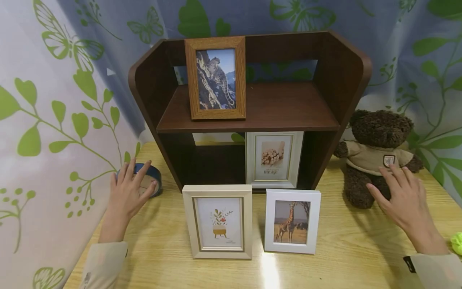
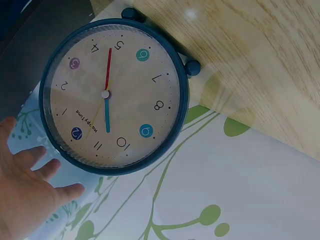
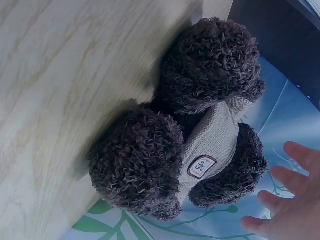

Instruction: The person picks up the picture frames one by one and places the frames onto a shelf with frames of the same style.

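My left hand [image 1: 124,196], its fingers spread, is nearest to a round blue alarm clock [image 1: 155,173] at the table's left side and partly hides it in the head view. In the left wrist view the clock's cream dial [image 2: 135,110] shows coloured numerals and a red hand, with my fingertips near its rim. On the right, a dark brown teddy bear [image 1: 379,130] in a beige knitted top [image 3: 215,140] sits beside the shelf. My right hand [image 1: 406,200] is in front of the bear, fingers apart, overlapping its lower body in the head view. Neither hand holds anything.
Between the hands stands a dark brown two-level shelf [image 1: 288,106]. A wooden leopard-picture frame [image 1: 191,80] is on top, a pale frame [image 1: 300,160] below. A cream frame [image 1: 187,224] and a white giraffe frame [image 1: 293,194] stand in front. A green ball [image 1: 457,243] lies far right.
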A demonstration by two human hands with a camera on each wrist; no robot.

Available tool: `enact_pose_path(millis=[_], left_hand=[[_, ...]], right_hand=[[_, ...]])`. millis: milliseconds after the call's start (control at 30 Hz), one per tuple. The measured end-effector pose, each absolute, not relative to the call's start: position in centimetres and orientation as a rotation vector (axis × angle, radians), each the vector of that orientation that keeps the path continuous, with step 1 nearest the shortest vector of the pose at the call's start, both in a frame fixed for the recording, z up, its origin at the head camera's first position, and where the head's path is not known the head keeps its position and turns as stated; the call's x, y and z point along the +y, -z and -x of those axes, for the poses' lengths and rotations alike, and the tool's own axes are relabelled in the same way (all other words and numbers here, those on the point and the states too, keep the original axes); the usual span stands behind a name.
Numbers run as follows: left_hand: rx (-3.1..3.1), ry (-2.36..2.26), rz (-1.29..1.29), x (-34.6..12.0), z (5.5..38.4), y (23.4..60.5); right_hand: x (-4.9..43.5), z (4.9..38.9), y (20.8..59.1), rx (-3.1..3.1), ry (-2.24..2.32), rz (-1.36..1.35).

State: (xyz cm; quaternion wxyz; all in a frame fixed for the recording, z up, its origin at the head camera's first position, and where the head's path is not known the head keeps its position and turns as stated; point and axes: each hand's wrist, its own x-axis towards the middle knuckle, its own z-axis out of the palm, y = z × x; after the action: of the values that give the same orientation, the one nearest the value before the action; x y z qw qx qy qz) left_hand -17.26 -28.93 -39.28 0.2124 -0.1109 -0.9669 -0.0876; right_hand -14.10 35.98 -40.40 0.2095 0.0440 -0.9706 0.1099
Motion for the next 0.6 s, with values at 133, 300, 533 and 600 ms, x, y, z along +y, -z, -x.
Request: enact_pose_path(millis=[133, 300, 533, 600], left_hand=[[-2.696, 0.246, 0.312, -28.9, 17.2, 39.2], [-2.684, 0.345, 0.353, -28.5, 17.5, 39.1], [-2.608, 0.393, 0.372, -27.9, 17.9, 39.0], [-2.52, 0.41, 0.439, -27.7, 18.2, 39.1]], right_hand=[[35.9, 14.2, 40.4, -2.695, -0.301, -0.134], [35.9, 14.3, 40.6, -2.649, -0.331, -0.195], [35.7, 14.3, 40.7, -2.631, -0.427, -0.213], [35.5, 14.3, 40.7, -2.619, -0.424, -0.203]])
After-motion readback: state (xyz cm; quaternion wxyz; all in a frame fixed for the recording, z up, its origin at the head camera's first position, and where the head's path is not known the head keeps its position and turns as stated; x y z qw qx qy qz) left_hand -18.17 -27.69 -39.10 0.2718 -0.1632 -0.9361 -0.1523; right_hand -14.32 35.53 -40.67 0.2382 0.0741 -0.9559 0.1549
